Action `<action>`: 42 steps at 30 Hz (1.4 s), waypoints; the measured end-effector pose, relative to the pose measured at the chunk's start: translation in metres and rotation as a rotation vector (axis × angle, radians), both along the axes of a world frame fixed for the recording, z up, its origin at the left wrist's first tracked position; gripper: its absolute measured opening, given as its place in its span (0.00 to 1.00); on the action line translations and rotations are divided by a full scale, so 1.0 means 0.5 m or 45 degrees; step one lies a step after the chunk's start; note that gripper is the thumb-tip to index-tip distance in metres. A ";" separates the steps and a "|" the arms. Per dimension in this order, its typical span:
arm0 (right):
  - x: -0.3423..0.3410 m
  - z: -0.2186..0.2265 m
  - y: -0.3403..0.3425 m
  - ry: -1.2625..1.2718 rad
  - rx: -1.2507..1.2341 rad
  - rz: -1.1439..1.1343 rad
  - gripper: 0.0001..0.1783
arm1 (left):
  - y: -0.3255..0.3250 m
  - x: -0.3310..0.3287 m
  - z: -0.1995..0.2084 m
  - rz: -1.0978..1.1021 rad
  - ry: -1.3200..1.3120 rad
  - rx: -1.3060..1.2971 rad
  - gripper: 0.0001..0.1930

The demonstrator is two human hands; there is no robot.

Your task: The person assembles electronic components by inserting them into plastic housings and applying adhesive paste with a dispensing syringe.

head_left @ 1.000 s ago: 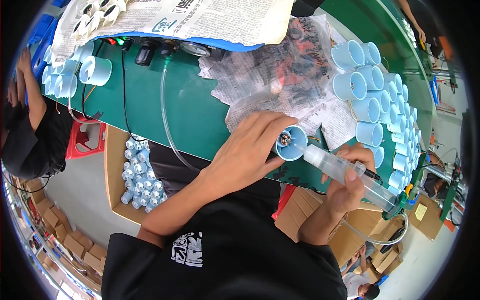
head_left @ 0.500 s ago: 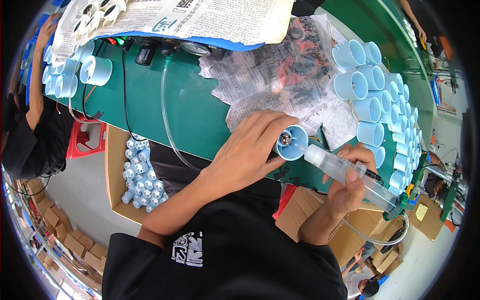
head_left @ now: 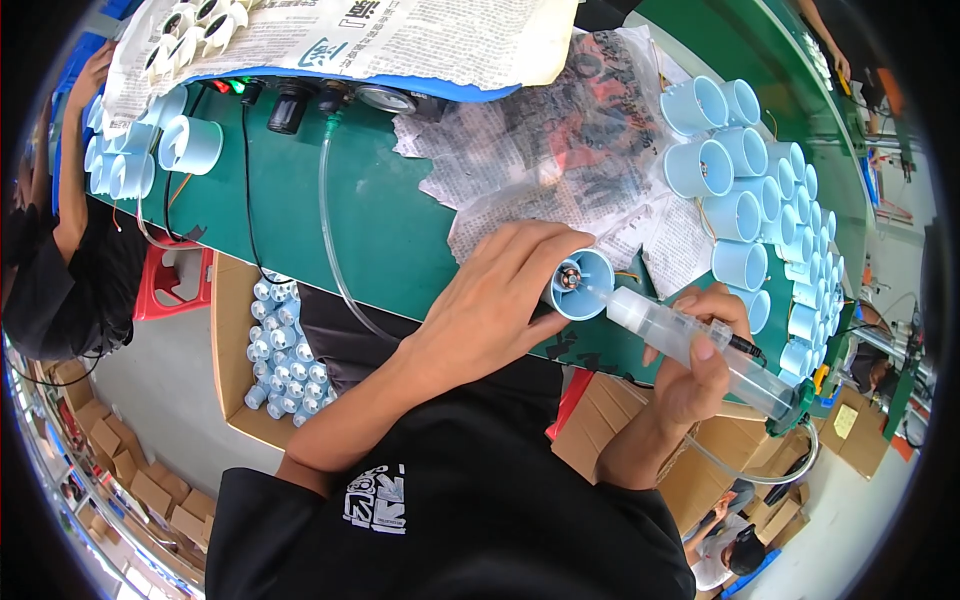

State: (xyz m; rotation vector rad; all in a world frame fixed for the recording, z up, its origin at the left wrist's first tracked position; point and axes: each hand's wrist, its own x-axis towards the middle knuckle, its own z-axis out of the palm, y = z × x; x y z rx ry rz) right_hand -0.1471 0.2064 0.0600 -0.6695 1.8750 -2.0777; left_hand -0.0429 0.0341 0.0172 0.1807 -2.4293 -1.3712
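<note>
My left hand (head_left: 497,292) is wrapped round the side of a light blue plastic cup-shaped housing (head_left: 597,268), its open end turned up toward me. Inside the housing a small metal motor part (head_left: 570,277) with copper tones shows at the centre. In my right hand (head_left: 702,345) is a clear dispensing syringe (head_left: 655,322) with a green cap and an air hose at its back end. Its thin tip reaches into the housing's mouth near the motor part; whether it touches cannot be made out. The fingers of my right hand close round the barrel.
Several light blue housings (head_left: 740,217) stand grouped at the right, more (head_left: 190,145) at the left. Newspaper (head_left: 540,150) covers part of the green table (head_left: 270,190). A clear hose (head_left: 328,210) runs from a gauged dispenser (head_left: 385,98). A cardboard box (head_left: 228,340) holds more blue parts. Another person (head_left: 75,260) works at left.
Both hands keep nearly the same pose, the syringe tip still in the housing. The view has shifted very slightly.
</note>
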 end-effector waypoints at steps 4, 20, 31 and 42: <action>-0.003 -0.004 0.000 0.005 -0.005 0.005 0.23 | -0.003 -0.003 0.001 0.002 0.008 -0.008 0.34; -0.001 -0.051 -0.018 -1.400 -0.572 -0.085 0.38 | -0.003 0.013 -0.011 -0.070 0.100 0.049 0.33; 0.006 0.149 -0.333 0.598 0.345 0.550 0.09 | -0.010 0.024 -0.013 -0.023 0.197 -0.034 0.32; 0.037 0.090 -0.674 2.348 0.481 0.533 0.05 | 0.009 0.026 -0.023 0.043 0.263 -0.058 0.31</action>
